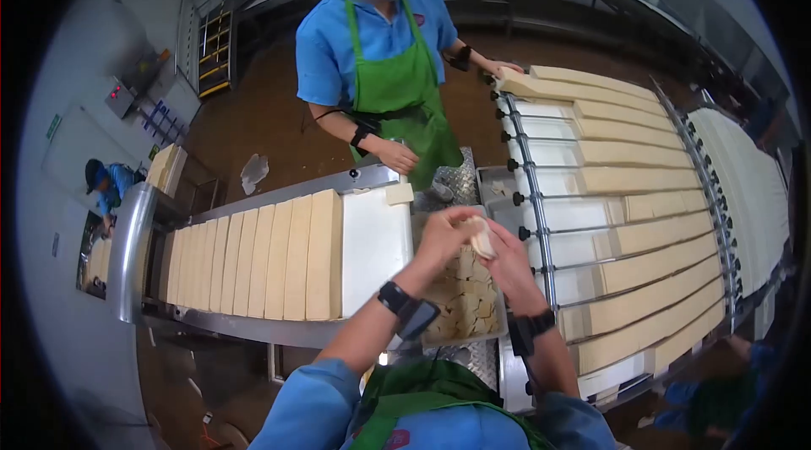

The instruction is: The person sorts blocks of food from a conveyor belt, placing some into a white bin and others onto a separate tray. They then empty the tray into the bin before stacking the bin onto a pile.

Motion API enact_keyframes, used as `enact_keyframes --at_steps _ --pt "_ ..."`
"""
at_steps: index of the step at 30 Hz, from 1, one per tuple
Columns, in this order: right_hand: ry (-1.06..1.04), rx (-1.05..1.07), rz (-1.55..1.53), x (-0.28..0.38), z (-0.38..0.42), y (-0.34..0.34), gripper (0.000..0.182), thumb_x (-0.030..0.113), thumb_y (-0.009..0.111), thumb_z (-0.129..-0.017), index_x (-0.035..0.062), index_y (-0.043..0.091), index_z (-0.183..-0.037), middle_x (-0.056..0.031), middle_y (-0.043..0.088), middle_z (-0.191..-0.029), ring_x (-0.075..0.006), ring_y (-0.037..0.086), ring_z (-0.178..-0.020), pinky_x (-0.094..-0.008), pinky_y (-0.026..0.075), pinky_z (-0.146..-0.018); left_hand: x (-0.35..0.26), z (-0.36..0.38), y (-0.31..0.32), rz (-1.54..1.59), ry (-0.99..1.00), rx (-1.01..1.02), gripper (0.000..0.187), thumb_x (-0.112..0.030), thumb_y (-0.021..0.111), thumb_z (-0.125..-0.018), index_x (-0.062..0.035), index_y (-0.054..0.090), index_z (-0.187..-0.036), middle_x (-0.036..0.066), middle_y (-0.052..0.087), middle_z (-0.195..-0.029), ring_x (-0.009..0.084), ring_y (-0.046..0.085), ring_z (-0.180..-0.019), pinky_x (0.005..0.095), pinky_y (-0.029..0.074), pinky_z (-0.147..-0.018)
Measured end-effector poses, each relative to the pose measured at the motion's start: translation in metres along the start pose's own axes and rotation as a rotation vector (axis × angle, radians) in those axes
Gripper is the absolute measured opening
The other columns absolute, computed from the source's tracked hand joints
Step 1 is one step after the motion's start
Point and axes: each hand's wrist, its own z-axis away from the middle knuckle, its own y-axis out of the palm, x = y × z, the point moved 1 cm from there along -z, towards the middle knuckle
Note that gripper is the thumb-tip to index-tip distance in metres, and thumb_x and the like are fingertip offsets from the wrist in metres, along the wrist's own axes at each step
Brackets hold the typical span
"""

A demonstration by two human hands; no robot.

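My left hand (448,239) and my right hand (509,260) are close together in front of me, fingers closed on a small pale folded piece (482,241) between them. Below them stands a bin (503,315) with many cut pale pieces (460,302) in it. Left of my hands, a row of long pale slabs (279,256) lies side by side on a white conveyor (372,235). To the right, more long pale strips (646,256) lie in lanes on a wider conveyor (549,146).
Across from me stands a co-worker (384,70) in a green apron, one hand by the left conveyor's end, the other at the right conveyor's strips. Metal rods with black knobs (520,198) cross the right conveyor. Another person (110,184) is at the far left.
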Motion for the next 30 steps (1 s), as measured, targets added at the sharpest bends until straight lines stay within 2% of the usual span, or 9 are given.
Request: enact_keyframes --at_steps 5,8,12,15,22,24,27,29,30 --pt "0.274 0.172 -0.264 -0.049 -0.096 0.045 0.034 0.016 0.052 -0.110 0.0020 0.057 -0.140 -0.0071 0.068 -0.104 -0.0148 0.061 -0.078 -0.0265 0.049 -0.065 -0.002 -0.052 -0.085 0.124 -0.158 -0.149 0.022 -0.017 0.077 -0.094 -0.0040 0.074 -0.111 0.002 0.072 -0.095 0.0093 0.066 -0.080 0.0226 0.054 -0.068" --pt "0.336 0.138 -0.364 -0.063 -0.116 0.075 0.031 0.017 0.052 -0.110 0.0034 0.058 -0.137 -0.0075 0.067 -0.100 -0.0138 0.060 -0.076 -0.0250 0.050 -0.066 -0.007 -0.061 -0.115 0.126 -0.113 -0.194 0.024 -0.019 0.077 -0.094 0.0000 0.074 -0.109 0.003 0.073 -0.091 0.0111 0.068 -0.077 0.0237 0.056 -0.066" --pt "0.375 0.153 -0.423 -0.079 -0.135 0.099 0.026 0.016 0.054 -0.108 0.0032 0.063 -0.128 -0.0050 0.068 -0.097 -0.0113 0.060 -0.074 -0.0224 0.049 -0.061 0.014 -0.076 -0.151 0.222 -0.239 -0.123 0.025 -0.025 0.075 -0.096 -0.0032 0.074 -0.108 0.003 0.072 -0.093 0.0103 0.066 -0.074 0.0228 0.054 -0.066" --pt "0.333 0.105 -0.371 -0.085 -0.148 0.113 0.022 0.017 0.052 -0.109 0.0047 0.065 -0.122 -0.0050 0.067 -0.096 -0.0099 0.059 -0.073 -0.0220 0.048 -0.059 0.016 -0.079 -0.165 0.263 -0.190 -0.179 0.026 -0.018 0.077 -0.093 -0.0005 0.073 -0.113 0.005 0.073 -0.099 0.0138 0.070 -0.086 0.0263 0.058 -0.070" --pt "0.416 0.176 -0.419 -0.106 -0.130 0.092 0.023 0.016 0.051 -0.110 0.0048 0.063 -0.127 -0.0057 0.068 -0.096 -0.0106 0.063 -0.074 -0.0212 0.048 -0.057 0.031 -0.071 -0.164 0.211 -0.270 -0.165 0.024 -0.015 0.077 -0.093 -0.0004 0.075 -0.113 0.008 0.074 -0.097 0.0141 0.070 -0.079 0.0261 0.059 -0.068" --pt "0.334 0.170 -0.319 -0.106 -0.119 0.083 0.029 0.021 0.051 -0.110 0.0069 0.059 -0.134 -0.0036 0.064 -0.097 -0.0115 0.057 -0.073 -0.0238 0.046 -0.060 0.024 -0.052 -0.149 0.219 -0.293 -0.165 0.027 -0.015 0.077 -0.094 0.0003 0.073 -0.117 0.010 0.073 -0.103 0.0148 0.071 -0.081 0.0261 0.058 -0.069" --pt "0.280 0.018 -0.297 -0.117 -0.111 0.043 0.036 0.027 0.054 -0.109 0.0090 0.056 -0.140 -0.0064 0.064 -0.106 -0.0153 0.060 -0.079 -0.0270 0.049 -0.064 0.021 0.004 -0.130 -0.070 -0.017 -0.359 0.043 -0.017 0.078 -0.094 -0.0023 0.065 -0.132 0.010 0.069 -0.117 0.0144 0.071 -0.086 0.0271 0.058 -0.073" --pt "0.053 -0.077 0.100 -0.129 -0.109 0.002 0.042 0.030 0.055 -0.108 0.0105 0.053 -0.146 -0.0098 0.064 -0.118 -0.0182 0.063 -0.092 -0.0317 0.054 -0.072 0.033 0.054 -0.134 -0.143 0.006 -0.277 0.042 -0.017 0.079 -0.092 -0.0036 0.067 -0.130 0.009 0.069 -0.113 0.0132 0.070 -0.081 0.0272 0.056 -0.071" --pt "0.122 -0.168 0.388 -0.133 -0.106 -0.020 0.044 0.028 0.055 -0.108 0.0089 0.052 -0.147 -0.0125 0.065 -0.122 -0.0213 0.063 -0.097 -0.0351 0.055 -0.078 0.039 0.090 -0.136 -0.229 0.058 -0.166 0.040 -0.018 0.080 -0.091 -0.0049 0.069 -0.127 0.009 0.070 -0.109 0.0120 0.069 -0.077 0.0273 0.055 -0.068"
